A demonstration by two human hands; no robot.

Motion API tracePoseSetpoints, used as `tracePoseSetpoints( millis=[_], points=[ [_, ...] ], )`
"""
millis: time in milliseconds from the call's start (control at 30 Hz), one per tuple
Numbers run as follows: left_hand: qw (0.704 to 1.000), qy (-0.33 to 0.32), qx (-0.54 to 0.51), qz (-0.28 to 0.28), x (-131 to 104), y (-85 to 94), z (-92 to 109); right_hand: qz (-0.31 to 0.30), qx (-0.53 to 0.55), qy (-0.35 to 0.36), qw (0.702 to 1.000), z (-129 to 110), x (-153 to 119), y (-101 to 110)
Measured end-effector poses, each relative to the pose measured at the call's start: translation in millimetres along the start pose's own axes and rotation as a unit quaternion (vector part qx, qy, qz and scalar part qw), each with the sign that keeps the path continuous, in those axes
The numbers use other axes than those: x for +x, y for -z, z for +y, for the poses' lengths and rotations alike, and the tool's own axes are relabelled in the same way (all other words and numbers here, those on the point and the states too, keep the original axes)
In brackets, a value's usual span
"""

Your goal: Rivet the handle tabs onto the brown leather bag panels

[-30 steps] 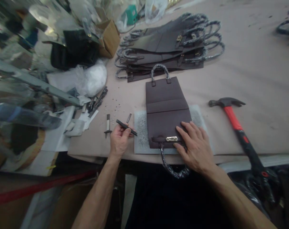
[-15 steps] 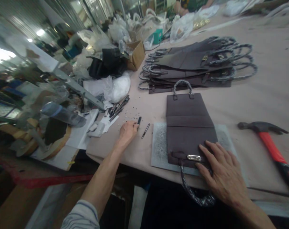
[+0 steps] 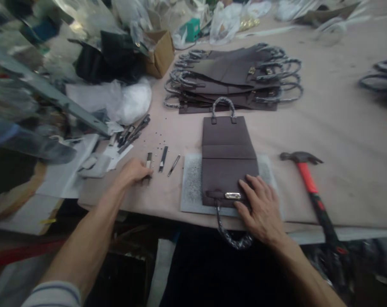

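A dark brown bag panel (image 3: 229, 170) with a metal clasp (image 3: 233, 195) and plastic-wrapped handles lies on a grey slab (image 3: 192, 183). My right hand (image 3: 260, 209) rests on its lower right part with the fingers spread. At the left, my left hand (image 3: 136, 171) pinches a short dark tool with a pale band (image 3: 149, 159), its lower end partly hidden by the fingers. Just right of that hand, a flat black tool (image 3: 163, 159) and a thin metal tool (image 3: 174, 165) lie side by side on the table.
A hammer (image 3: 308, 181) with a red and black handle lies at the right. Similar bag panels (image 3: 228, 79) are stacked behind. Several tools (image 3: 134, 134), a cardboard box (image 3: 161, 53) and plastic bags are at the left and back. The table's front edge runs close by.
The view has shifted right and down. My left hand has let go of the black tool, moved left and taken hold of another one. My right hand stays on the panel.
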State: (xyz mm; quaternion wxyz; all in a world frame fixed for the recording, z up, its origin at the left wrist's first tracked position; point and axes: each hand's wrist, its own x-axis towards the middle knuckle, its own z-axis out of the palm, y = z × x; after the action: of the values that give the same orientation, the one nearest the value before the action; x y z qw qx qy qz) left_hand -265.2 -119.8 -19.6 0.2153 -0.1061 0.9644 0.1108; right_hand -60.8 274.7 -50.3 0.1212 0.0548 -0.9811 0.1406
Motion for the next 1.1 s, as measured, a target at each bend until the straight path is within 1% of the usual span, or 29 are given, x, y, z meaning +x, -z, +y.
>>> tracePoseSetpoints(
  millis=[33, 67, 100, 133, 200, 267, 333, 400, 467, 500, 567, 633, 700, 800, 900, 1000, 1100],
  points=[
    [0.998, 0.004, -0.056, -0.005, -0.2, -1.7, -4.3, -0.012, 0.004, -0.006, 1.000, 0.1, -0.4, 2.4],
    [0.991, 0.013, -0.134, -0.010, -2.1, -2.8, -8.4, -0.025, 0.007, -0.011, 1.000, -0.6, -0.4, 5.4],
    [0.974, 0.019, -0.226, -0.010, -6.3, -3.4, -11.5, -0.037, 0.007, -0.015, 0.999, -2.3, 0.0, 9.0],
    [0.947, 0.019, -0.319, -0.006, -13.1, -3.5, -12.6, -0.046, 0.006, -0.015, 0.999, -5.5, 0.6, 13.0],
    [0.881, -0.007, -0.474, 0.011, -34.1, -4.4, -6.3, -0.057, 0.009, -0.003, 0.998, -15.4, 2.3, 20.7],
    [0.822, -0.061, -0.565, 0.029, -61.3, -10.5, 12.8, -0.073, 0.028, 0.022, 0.997, -27.4, 3.6, 24.9],
    [0.781, -0.119, -0.612, 0.034, -87.6, -24.8, 40.7, -0.100, 0.055, 0.047, 0.992, -36.8, 3.5, 23.6],
    [0.748, -0.166, -0.642, 0.030, -107.5, -45.5, 69.9, -0.120, 0.080, 0.063, 0.988, -40.0, 1.7, 18.3],
    [0.727, -0.204, -0.655, 0.027, -118.7, -67.6, 92.9, -0.120, 0.103, 0.071, 0.985, -37.0, -1.1, 12.9],
    [0.726, -0.224, -0.650, 0.028, -121.6, -77.5, 100.7, -0.118, 0.115, 0.074, 0.984, -34.2, -2.5, 11.2],
    [0.742, -0.264, -0.615, 0.039, -124.1, -92.5, 108.6, -0.116, 0.133, 0.080, 0.981, -28.2, -4.8, 10.4],
    [0.763, -0.298, -0.571, 0.052, -125.2, -100.7, 109.4, -0.120, 0.142, 0.084, 0.979, -24.2, -6.0, 11.8],
    [0.771, -0.319, -0.548, 0.059, -127.5, -104.3, 107.6, -0.122, 0.146, 0.088, 0.978, -22.9, -6.2, 12.9],
    [0.760, -0.339, -0.551, 0.065, -132.9, -107.9, 106.2, -0.118, 0.148, 0.087, 0.978, -23.7, -5.5, 11.7],
    [0.751, -0.363, -0.545, 0.089, -137.2, -113.7, 105.7, -0.113, 0.150, 0.080, 0.979, -24.4, -5.3, 8.8],
    [0.758, -0.383, -0.516, 0.109, -137.9, -120.2, 102.8, -0.111, 0.157, 0.077, 0.978, -23.9, -6.1, 7.5],
    [0.757, -0.405, -0.498, 0.123, -136.9, -125.3, 98.0, -0.109, 0.165, 0.078, 0.977, -23.5, -6.2, 8.3]
  ],
)
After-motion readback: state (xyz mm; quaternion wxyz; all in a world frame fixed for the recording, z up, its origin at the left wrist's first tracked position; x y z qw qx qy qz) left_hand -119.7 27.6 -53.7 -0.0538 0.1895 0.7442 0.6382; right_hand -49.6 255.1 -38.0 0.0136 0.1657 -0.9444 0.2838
